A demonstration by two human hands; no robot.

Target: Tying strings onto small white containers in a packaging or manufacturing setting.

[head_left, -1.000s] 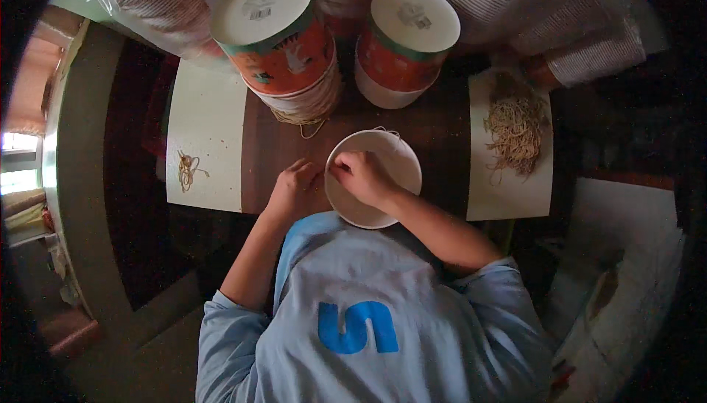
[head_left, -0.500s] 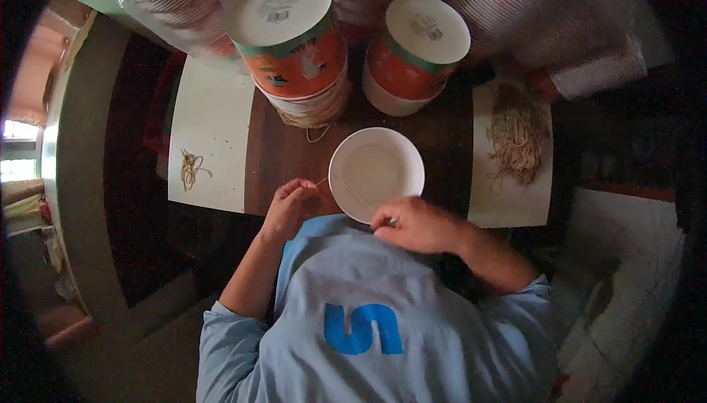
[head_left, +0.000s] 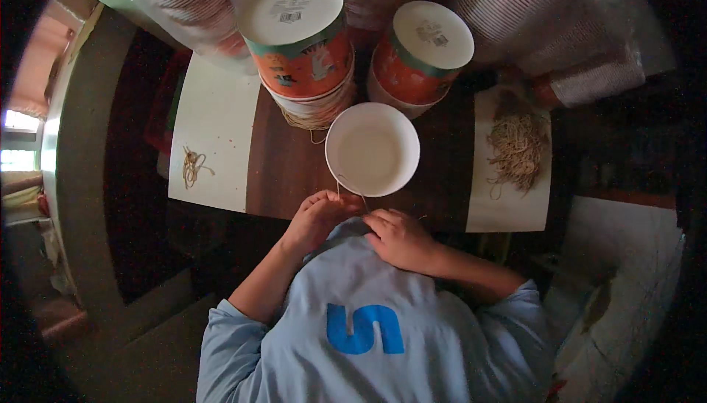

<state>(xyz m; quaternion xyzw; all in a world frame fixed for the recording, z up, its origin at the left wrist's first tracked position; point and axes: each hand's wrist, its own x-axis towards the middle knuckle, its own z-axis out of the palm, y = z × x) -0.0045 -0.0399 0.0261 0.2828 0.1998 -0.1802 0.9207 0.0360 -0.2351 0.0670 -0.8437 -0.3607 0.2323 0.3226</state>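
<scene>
In front of me on the dark wooden table stands a white paper tub (head_left: pixel 407 145), its open mouth facing up. A thin tan cord (head_left: pixel 339 186) shows in two short lengths at the tub's near rim. My left hand (head_left: pixel 317 220) pinches one length just below the rim. Close on its right, my right hand (head_left: pixel 401 241) has its fingers closed on the other length. The two hands nearly touch, just in front of my shirt. What lies between the fingertips is partly hidden.
Two upside-down stacks of orange tubs, left (head_left: pixel 309 71) and right (head_left: pixel 412 71), stand behind. Cord (head_left: pixel 324 114) lies around the left stack's lower part. A small cord bundle (head_left: pixel 193 169) lies on the left white panel, a larger pile (head_left: pixel 515 149) on the right. Plastic-wrapped stacks (head_left: pixel 515 5) fill the back.
My hands have come together at the tub's near side; the right hand has left the rim and moved down and left. The tub appears slightly farther away.
</scene>
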